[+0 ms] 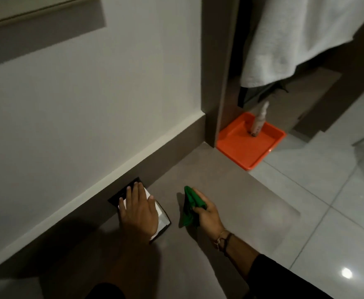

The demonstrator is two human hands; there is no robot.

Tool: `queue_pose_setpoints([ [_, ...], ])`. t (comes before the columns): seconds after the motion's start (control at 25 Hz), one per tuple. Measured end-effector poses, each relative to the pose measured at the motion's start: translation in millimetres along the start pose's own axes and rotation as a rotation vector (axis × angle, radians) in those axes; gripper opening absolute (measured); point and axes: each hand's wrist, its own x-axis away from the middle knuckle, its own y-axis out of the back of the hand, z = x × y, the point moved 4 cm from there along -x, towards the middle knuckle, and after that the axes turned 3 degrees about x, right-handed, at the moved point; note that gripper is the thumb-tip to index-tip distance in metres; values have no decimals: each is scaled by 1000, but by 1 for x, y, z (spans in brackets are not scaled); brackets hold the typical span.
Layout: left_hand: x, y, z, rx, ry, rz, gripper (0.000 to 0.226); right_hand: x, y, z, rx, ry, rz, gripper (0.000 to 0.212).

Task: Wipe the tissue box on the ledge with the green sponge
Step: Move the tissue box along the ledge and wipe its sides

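A dark tissue box with a white top stands on the grey-brown ledge, close to the wall. My left hand lies flat on top of the box, fingers spread, covering most of it. To the right of the box, my right hand is closed around the green sponge, which looks soft and crumpled like a cloth. The sponge hangs just above the ledge, a short gap away from the box's right side.
An orange tray holding a tilted bottle sits at the ledge's far end, partly over the edge. A white towel hangs above it beside a brown pillar. Glossy white floor tiles lie to the right.
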Motion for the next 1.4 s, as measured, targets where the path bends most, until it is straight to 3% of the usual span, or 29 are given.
queue_pose_setpoints([
  [0.16, -18, -2, 1, -29, -539, 148, 64, 21, 2, -27, -96, -19, -45, 65],
  [0.28, -25, 2, 0, -4, -734, 111, 52, 32, -6, -37, -122, -14, -73, 65],
  [0.4, -32, 0, 5, 23, -610, 174, 58, 29, -24, -31, -107, 29, -43, 61],
  [0.64, -33, -3, 5, 20, -627, 154, 63, 1, -76, 1, 16, 172, 71, 58],
  [0.8, -31, -4, 5, 24, -663, 134, 55, 47, -80, -34, 206, 254, 48, 68],
  [0.92, -31, -5, 8, 16, -689, 120, 54, 77, -86, -56, 195, 277, 32, 74],
  [1.04, -31, -6, 7, 15, -732, 70, 53, 16, -87, -36, 109, 211, 3, 58],
  [1.16, -33, -7, 7, 13, -778, 40, 50, -44, -77, -5, -50, 62, -26, 57],
  [1.24, -36, -8, 7, -9, -809, 25, 50, -34, -79, -5, -88, 59, 32, 54],
  [1.4, -28, -10, 11, -32, -823, 26, 50, 47, -84, -48, 169, 147, 41, 63],
])
